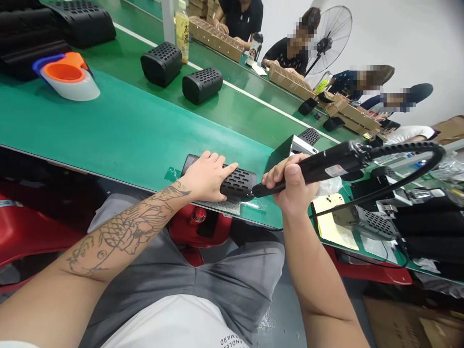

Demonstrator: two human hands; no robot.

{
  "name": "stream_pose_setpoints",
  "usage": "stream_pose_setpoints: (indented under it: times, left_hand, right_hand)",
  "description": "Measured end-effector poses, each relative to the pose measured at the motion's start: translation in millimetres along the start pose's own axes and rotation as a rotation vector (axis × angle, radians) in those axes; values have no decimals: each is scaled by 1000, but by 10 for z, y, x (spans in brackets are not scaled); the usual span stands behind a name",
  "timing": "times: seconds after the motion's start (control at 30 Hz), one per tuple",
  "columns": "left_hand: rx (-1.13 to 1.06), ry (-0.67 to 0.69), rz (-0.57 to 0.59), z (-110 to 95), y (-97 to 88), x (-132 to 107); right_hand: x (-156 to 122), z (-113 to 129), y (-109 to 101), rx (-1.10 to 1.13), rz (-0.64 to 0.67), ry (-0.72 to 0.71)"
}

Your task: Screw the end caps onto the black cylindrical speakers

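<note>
A black perforated housing [239, 182] lies near the front edge of the green bench. Across its top rests my left hand [208, 176], thumb and fingers curved over it, holding it down. My right hand [295, 183] is wrapped around a black electric screwdriver [326, 162] with a thick coiled cable leading off to the right. The driver's tip meets the right end of the housing, by its lower corner. A textured pad [228, 207] shows partly under the housing. What the tip touches is too small to make out.
Two black perforated housings [161, 63] stand farther back on the green bench [126, 130]. An orange and white tape dispenser [68, 75] is at the left. Behind my right hand sits a box-shaped device [293, 147]. Several people work across the bench beside cardboard trays [217, 38].
</note>
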State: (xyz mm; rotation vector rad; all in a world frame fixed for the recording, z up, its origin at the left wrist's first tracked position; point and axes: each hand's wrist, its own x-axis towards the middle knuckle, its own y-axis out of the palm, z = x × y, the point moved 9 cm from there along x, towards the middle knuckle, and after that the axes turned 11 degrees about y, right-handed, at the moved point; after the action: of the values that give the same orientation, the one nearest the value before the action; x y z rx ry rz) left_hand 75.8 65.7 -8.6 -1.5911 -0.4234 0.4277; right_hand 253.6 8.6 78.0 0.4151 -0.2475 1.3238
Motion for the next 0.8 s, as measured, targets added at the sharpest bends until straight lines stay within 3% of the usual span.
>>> stream_pose_setpoints:
  times: [0.37,0.67,0.8]
  left_hand:
    - [-11,-7,-9,-6,-17,10]
    - [-13,-22,14,3,-23,10]
    - [-19,-32,14,-39,-7,1]
  right_hand:
    - [-35,-58,105,-45,117,34]
    - [-73,-117,150,-98,142,85]
    - [-50,-17,103,-89,128,60]
